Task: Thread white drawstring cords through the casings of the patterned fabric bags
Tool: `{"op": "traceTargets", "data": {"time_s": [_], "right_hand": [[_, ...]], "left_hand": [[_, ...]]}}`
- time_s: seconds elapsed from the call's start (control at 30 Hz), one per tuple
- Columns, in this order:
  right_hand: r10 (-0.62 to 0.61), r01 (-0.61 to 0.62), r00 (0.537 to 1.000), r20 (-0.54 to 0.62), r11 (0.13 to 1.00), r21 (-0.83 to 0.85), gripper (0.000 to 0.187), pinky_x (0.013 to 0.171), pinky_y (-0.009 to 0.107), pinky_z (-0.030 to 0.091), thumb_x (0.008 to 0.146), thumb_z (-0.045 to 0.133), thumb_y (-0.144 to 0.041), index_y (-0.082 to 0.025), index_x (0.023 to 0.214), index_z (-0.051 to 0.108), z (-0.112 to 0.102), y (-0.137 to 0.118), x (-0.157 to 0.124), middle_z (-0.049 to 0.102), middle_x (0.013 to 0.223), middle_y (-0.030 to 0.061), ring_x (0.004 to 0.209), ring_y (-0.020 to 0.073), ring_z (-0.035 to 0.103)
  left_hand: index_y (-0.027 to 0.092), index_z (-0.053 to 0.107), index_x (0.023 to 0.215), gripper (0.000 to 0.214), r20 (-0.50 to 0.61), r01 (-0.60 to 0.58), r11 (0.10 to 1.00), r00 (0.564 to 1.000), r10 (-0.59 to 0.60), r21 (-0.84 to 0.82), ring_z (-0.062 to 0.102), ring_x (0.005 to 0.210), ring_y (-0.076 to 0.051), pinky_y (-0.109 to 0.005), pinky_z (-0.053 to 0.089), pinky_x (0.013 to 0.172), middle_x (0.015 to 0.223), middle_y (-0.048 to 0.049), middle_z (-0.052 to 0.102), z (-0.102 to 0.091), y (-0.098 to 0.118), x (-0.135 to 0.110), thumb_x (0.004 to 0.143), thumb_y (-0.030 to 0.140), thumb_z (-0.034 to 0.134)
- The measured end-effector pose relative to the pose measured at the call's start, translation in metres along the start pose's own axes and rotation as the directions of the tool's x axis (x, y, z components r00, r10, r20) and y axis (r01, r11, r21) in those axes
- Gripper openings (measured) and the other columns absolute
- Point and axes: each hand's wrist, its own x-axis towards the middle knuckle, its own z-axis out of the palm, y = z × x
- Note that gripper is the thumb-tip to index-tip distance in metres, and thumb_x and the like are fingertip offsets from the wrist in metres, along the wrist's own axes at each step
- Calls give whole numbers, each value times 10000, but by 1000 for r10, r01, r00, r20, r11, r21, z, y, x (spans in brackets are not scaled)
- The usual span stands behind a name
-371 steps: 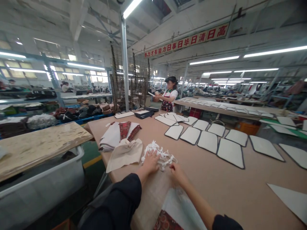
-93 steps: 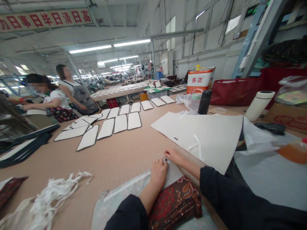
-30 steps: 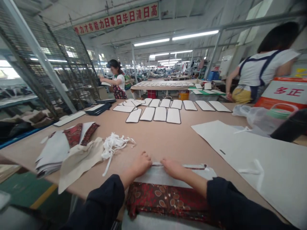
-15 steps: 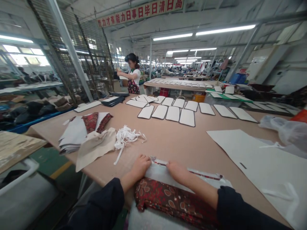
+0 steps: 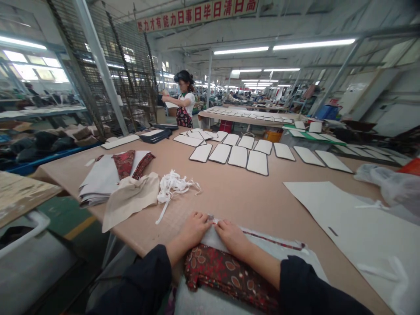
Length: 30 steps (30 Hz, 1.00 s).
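Observation:
At the near table edge lies a pale grey fabric piece [image 5: 210, 238] with a narrow red patterned strip [image 5: 275, 239] along its far edge. My left hand [image 5: 196, 228] presses its closed fingers on the far left corner. Close beside it, my right hand [image 5: 232, 238] has its fingers closed on the same edge, with the thumb side toward the left hand. What lies under the fingertips is hidden. Below my wrists a dark red floral cloth [image 5: 229, 275] lies in folded layers over the pale fabric, partly covered by my right forearm.
Tangled white tape [image 5: 173, 186] and a beige cloth [image 5: 131, 199] lie left, beside stacked grey pieces [image 5: 98, 179]. Several white dark-edged panels [image 5: 238, 156] stand in rows farther back. A large white sheet [image 5: 354, 223] and clear plastic [image 5: 377, 177] are at right. A co-worker [image 5: 184, 103] stands beyond.
My right hand has slid left along the fabric edge, closing the gap to my left hand. The left hand has barely moved. The camera view has shifted slightly.

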Motion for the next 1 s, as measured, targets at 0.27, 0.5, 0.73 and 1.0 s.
{"op": "traceTargets", "data": {"time_s": [0.27,0.5,0.73,1.0], "right_hand": [[330,-332,918,219,943,-27,281,724,265,395,806,357,-34,-146,903,596,-22,48,-72,578,944,108,890,200,532],[359,-405,891,277,905,129,217,670,246,385,802,417,-160,-156,882,618,-28,40,-9,611,917,95,828,177,567],[370,-491,862,345,779,389,116,555,207,330,647,551,-163,-158,756,589,-15,29,29,603,724,22,646,124,506],[-2,-196,966,259,649,735,100,576,175,334,586,510,-83,-158,653,503,-33,39,9,548,723,-39,643,82,449]], "left_hand": [[255,598,1048,260,13,74,988,997,-73,-133,466,912,-208,-358,295,861,988,-66,555,4,-8,3,861,206,425],[190,614,1002,250,-7,268,838,951,-309,-475,517,860,-169,-277,382,799,907,-39,577,13,-17,10,799,194,467],[165,600,969,233,-44,366,742,882,-469,-561,529,823,-159,-284,424,782,914,-47,571,18,-16,5,759,257,561],[226,628,923,249,-132,278,848,919,-372,-452,491,924,-184,-309,369,839,954,-25,542,-1,1,4,712,356,643]]}}
